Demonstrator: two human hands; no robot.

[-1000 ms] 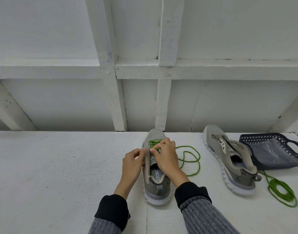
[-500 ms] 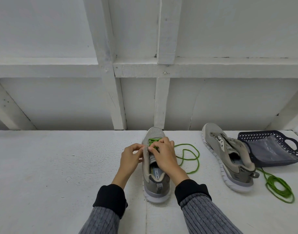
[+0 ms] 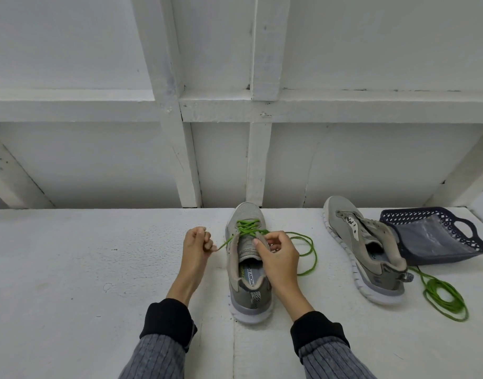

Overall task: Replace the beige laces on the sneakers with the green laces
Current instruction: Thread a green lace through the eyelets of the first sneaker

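Observation:
A grey sneaker [image 3: 248, 294] stands in the middle of the white surface, toe pointing away, with a green lace [image 3: 247, 228] crossed through its front eyelets. My left hand [image 3: 197, 243] pinches one end of that lace, drawn out taut to the left of the shoe. My right hand [image 3: 277, 251] grips the sneaker's tongue and right eyelet edge. The other end of the lace loops loose on the surface to the right [image 3: 310, 248]. A second grey sneaker [image 3: 371, 258] without laces lies tilted at the right. A coiled green lace [image 3: 444, 300] lies beside its heel.
A dark blue plastic basket [image 3: 437, 236] lies tipped at the far right, behind the second sneaker. A white panelled wall with beams [image 3: 177, 149] rises at the back edge of the surface.
My left hand has moved left away from the sneaker, pulling a lace end out taut through an eyelet. My right hand has shifted slightly and stays on the shoe.

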